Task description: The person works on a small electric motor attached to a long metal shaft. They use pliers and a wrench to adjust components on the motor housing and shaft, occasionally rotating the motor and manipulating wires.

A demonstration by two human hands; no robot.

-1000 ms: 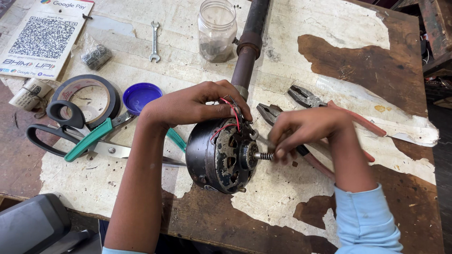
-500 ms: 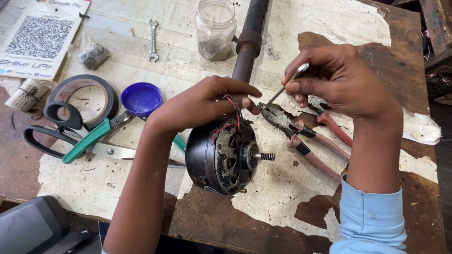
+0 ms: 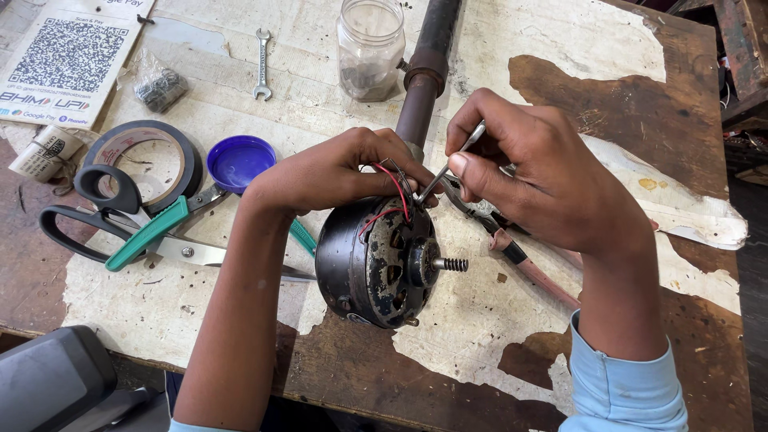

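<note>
A round black fan motor (image 3: 376,260) stands on its edge on the worn table, its threaded shaft (image 3: 452,264) pointing right. My left hand (image 3: 336,172) rests over the top of the motor and steadies it, fingers by the red and black wires (image 3: 392,188). My right hand (image 3: 532,172) pinches a thin silver metal tool (image 3: 448,164) whose tip meets the wires at the motor's top edge. Red-handled pliers (image 3: 520,256) lie on the table under my right hand, partly hidden.
A brown pipe (image 3: 424,76) and a glass jar (image 3: 370,48) stand behind the motor. To the left lie scissors (image 3: 104,220), green-handled pliers (image 3: 152,232), a tape roll (image 3: 144,156), a blue lid (image 3: 240,160), a small spanner (image 3: 262,64) and a printed card (image 3: 60,60).
My right hand left the motor shaft, rose with the thin silver tool and brought its tip down to the wires at the motor's top. My left hand stayed on the motor.
</note>
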